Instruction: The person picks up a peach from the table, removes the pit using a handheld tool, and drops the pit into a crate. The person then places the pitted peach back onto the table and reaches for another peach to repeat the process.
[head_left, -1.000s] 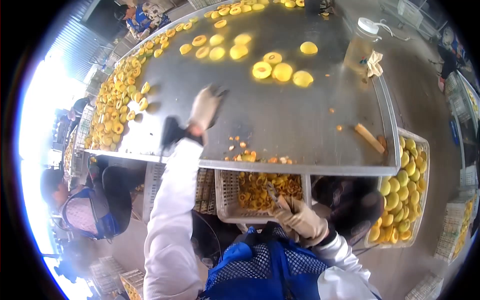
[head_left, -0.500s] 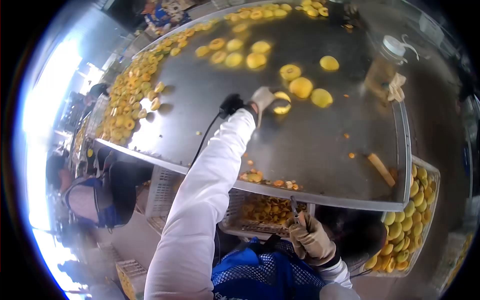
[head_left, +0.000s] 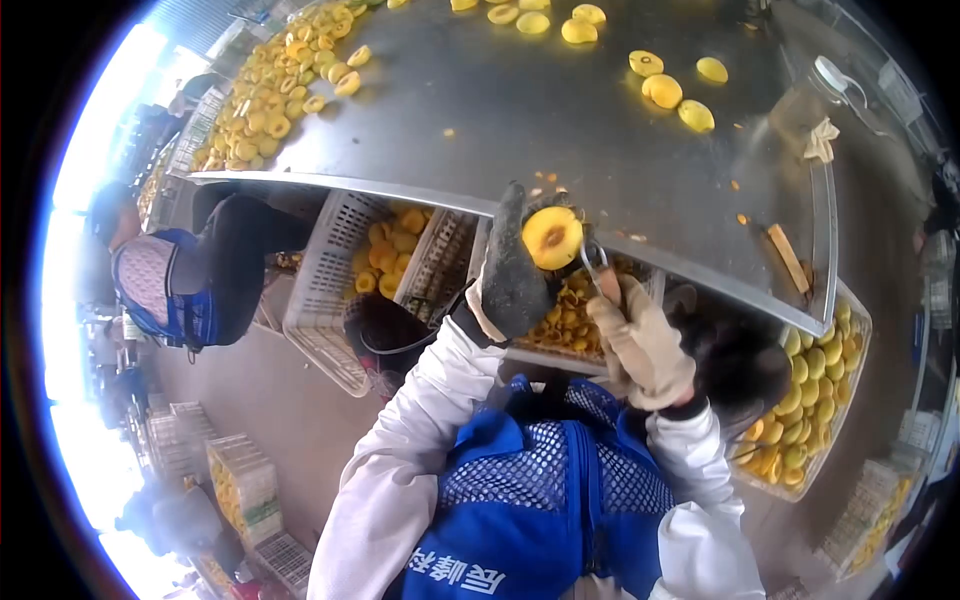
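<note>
A yellow peach half (head_left: pixel 551 238), cut face up with a reddish-brown centre, is held by my left hand (head_left: pixel 513 280) in a dark-palmed glove. It is over the table's near edge. My right hand (head_left: pixel 645 345), in a beige glove, is closed around the handle of a looped metal pitting tool (head_left: pixel 606 284). The tool's loop is right at the peach half's right side. Below my hands, a crate holds orange-yellow fruit scraps (head_left: pixel 567 325). Small bits of fruit lie on the table edge just behind the peach half.
The metal table (head_left: pixel 430 130) carries a heap of peach halves (head_left: pixel 290 75) at left and several loose ones (head_left: pixel 662 91). A clear jar (head_left: pixel 800 105) and a wooden stick (head_left: pixel 788 257) are at right. Crates of fruit (head_left: pixel 805 400) stand below. Another person (head_left: pixel 180 270) sits at left.
My left hand has come back from the middle of the table with a peach half. My right hand has brought the pitting tool up beside it. The view has shifted.
</note>
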